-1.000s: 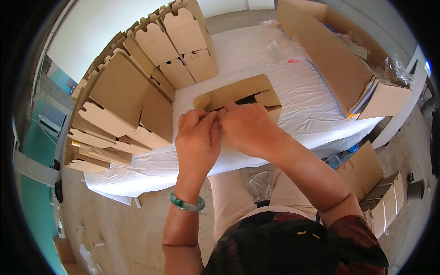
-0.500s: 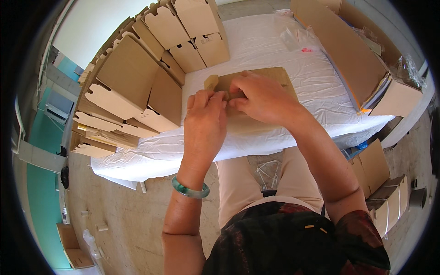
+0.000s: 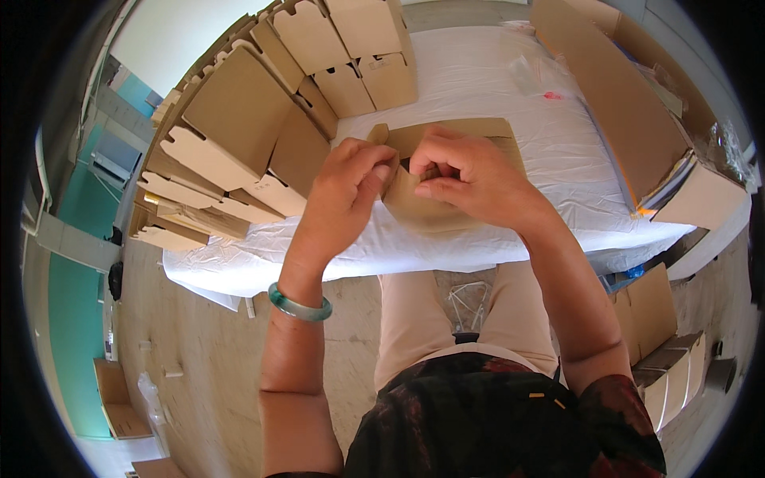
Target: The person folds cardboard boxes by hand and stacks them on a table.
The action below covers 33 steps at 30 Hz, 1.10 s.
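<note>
On the left, box stacks (image 3: 231, 119) crowd the counter (image 3: 458, 68) from its near left corner to the back, leaving little free edge there; their far rows overlap and are hard to count. The left hand (image 3: 347, 195) is just beside the stacks, with only a narrow gap of white cloth between. Its thumb and fingers pinch the left edge of a cardboard box (image 3: 430, 209), hiding that corner, and a small flap sticks up behind it. The box lies mid-counter near the front edge, with a strip of cloth before it and wide bare cloth behind; its front panel is blurred. The right hand (image 3: 478, 175) is curled over the box, thumb and fingers bent toward each other with brown cardboard showing between; whether they grip it I cannot tell. To the right, open cloth runs to a long carton (image 3: 613, 107), which blocks that side. A clear plastic bag (image 3: 534, 76) near it is hard to make out. The carton's contents are partly hidden by its wall, and its far end is cut off.
</note>
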Available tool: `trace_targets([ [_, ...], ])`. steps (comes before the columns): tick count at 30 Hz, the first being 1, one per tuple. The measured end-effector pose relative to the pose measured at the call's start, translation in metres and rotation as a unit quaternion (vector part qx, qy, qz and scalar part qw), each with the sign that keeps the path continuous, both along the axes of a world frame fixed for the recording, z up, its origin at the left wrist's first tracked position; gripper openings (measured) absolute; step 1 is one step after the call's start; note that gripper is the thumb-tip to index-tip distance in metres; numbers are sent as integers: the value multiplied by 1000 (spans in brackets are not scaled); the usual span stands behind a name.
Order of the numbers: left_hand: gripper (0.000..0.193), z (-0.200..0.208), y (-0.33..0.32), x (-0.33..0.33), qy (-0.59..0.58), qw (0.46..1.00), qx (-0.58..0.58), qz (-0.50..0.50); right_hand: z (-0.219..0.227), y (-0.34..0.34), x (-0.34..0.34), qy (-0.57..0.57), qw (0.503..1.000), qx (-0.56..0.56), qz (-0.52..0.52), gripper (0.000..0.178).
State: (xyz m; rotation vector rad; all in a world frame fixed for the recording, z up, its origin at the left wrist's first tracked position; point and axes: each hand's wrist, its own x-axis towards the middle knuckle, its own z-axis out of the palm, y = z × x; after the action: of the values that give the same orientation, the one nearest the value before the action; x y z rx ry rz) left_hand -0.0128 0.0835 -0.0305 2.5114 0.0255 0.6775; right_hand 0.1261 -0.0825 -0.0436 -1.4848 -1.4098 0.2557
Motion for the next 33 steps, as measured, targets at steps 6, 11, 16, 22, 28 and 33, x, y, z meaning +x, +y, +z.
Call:
trace_targets([
  [6, 19, 2, 17, -3, 15, 1000, -10, -25, 3, -1, -3, 29, 999, -1, 27, 12],
  [11, 15, 6, 26, 2, 42, 999, -13, -18, 5, -1, -2, -36, 999, -3, 29, 13],
  [16, 18, 8, 31, 8, 67, 997, -1, -36, 3, 0, -1, -69, 996, 13, 45, 14],
  [22, 28, 9, 32, 4, 83, 993, 2, -78, 4, 4, -7, -46, 998, -16, -31, 17],
  [28, 28, 5, 36, 6, 81, 992, -14, -93, 0, 10, -15, -185, 972, -6, -143, 19],
  [33, 37, 2, 14, -4, 19, 998, 20, -50, -10, 10, -21, -230, 951, 23, -205, 17],
])
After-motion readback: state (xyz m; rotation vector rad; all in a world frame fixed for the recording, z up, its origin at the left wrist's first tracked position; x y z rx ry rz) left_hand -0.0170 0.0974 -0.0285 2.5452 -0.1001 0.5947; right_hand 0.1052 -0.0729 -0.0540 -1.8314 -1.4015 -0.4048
